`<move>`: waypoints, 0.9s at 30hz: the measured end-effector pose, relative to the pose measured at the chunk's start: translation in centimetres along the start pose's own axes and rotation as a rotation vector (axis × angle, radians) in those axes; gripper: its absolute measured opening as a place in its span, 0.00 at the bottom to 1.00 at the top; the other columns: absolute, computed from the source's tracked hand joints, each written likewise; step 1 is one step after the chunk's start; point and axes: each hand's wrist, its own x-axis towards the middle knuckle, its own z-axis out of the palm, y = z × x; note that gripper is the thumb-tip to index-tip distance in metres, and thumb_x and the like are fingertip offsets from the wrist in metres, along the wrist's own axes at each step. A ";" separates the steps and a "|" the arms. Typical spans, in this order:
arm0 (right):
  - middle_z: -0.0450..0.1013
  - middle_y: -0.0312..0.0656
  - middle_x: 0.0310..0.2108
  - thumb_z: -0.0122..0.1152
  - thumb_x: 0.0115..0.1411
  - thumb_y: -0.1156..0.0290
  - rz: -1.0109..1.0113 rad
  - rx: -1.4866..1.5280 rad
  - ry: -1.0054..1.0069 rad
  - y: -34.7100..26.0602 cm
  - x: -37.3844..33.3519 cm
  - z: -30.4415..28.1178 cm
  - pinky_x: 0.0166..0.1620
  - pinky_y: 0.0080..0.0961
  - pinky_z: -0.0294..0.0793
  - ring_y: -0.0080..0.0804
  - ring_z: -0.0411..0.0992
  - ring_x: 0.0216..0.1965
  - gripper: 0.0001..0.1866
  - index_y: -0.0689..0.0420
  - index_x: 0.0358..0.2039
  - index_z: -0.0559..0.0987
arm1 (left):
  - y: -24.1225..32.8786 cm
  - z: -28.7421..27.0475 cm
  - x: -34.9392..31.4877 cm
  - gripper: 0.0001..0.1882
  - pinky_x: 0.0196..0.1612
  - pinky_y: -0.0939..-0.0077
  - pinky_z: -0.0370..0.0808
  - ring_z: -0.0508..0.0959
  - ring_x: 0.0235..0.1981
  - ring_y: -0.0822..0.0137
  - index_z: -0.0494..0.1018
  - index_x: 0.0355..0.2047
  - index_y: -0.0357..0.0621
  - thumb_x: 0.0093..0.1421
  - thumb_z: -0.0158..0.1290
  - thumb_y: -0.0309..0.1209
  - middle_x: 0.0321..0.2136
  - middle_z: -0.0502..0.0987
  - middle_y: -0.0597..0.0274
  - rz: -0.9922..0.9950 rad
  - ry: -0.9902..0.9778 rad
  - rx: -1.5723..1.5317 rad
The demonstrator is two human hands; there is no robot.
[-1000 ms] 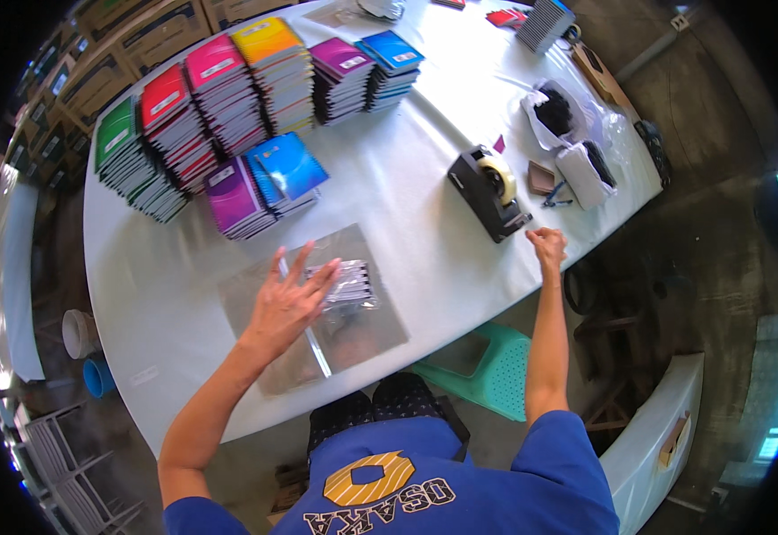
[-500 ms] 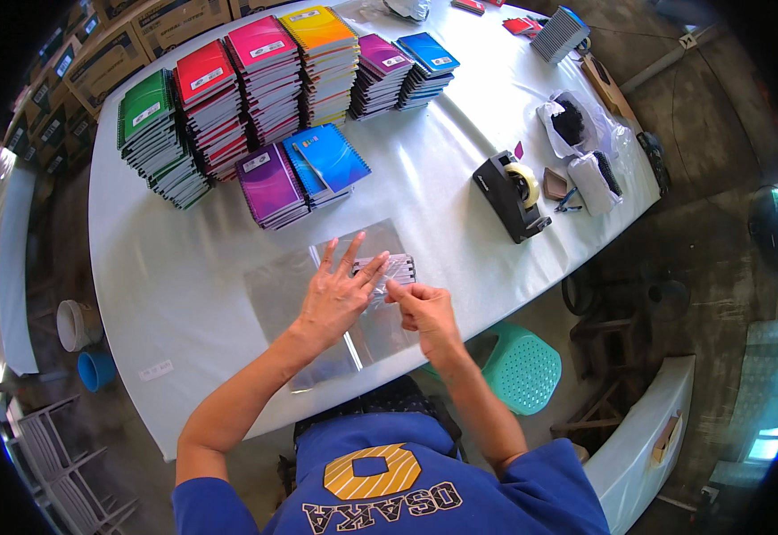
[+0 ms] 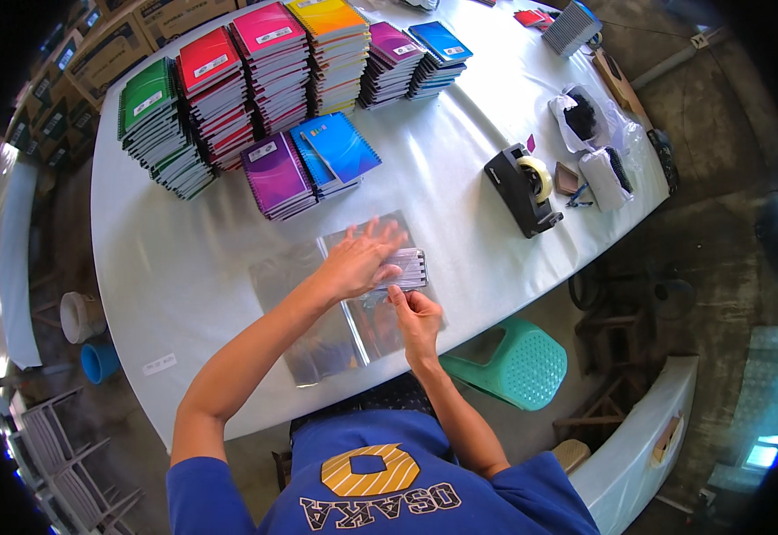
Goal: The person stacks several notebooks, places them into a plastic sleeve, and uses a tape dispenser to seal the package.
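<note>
Clear plastic sheets (image 3: 313, 343) lie flat at the table's near edge, in front of me. On them is a small pale sheet (image 3: 414, 267) with dark marks along its right edge, perhaps labels; its left part is hidden by my hand. My left hand (image 3: 360, 260) hovers over or rests on this sheet, its fingers spread and smeared by motion. Just below the sheet's lower edge, my right hand (image 3: 417, 319) is closed in a pinch, thumb against forefinger. What lies in the pinch is too small to tell.
Tall stacks of spiral notebooks (image 3: 268, 27) stand at the back left. Nearer are shorter purple notebooks (image 3: 277, 174) and blue ones (image 3: 340, 147) with a pen on top. A black tape dispenser (image 3: 524, 192) sits at the right. A green stool (image 3: 522, 366) stands beside the table.
My left hand has shifted slightly right and up, its fingers now blurred. My right hand has moved a little down, uncovering more of the pale sheet. The whole view has shifted slightly.
</note>
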 end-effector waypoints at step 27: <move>0.65 0.40 0.56 0.78 0.36 0.80 -0.382 -0.235 -0.695 -0.3 10.3 -4.9 0.63 0.33 0.63 0.35 0.62 0.60 0.50 0.51 0.60 0.60 | 3.5 1.0 -5.4 0.58 0.68 0.59 0.43 0.41 0.70 0.48 0.38 0.70 0.48 0.51 0.64 0.50 0.70 0.39 0.51 -0.212 0.410 -1.123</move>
